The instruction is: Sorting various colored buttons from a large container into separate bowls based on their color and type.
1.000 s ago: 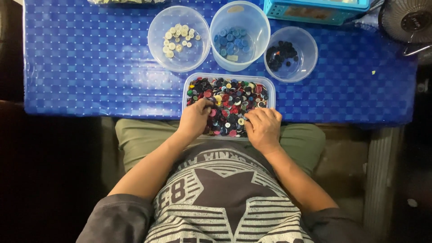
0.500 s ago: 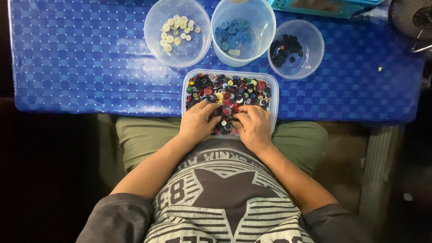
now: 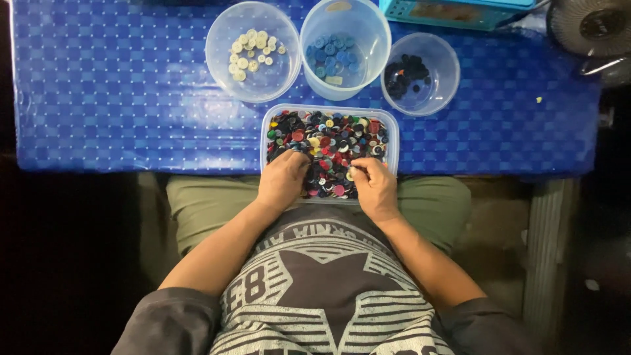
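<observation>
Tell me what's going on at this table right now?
A person seated at a blue table has both hands in a clear rectangular tray full of mixed coloured buttons. The left hand rests on the pile; the right hand seems to pinch a pale button. Beyond the tray stand three clear tubs: one with cream buttons, one with blue buttons, one with black buttons. A teal box and a small fan sit at the far right.
</observation>
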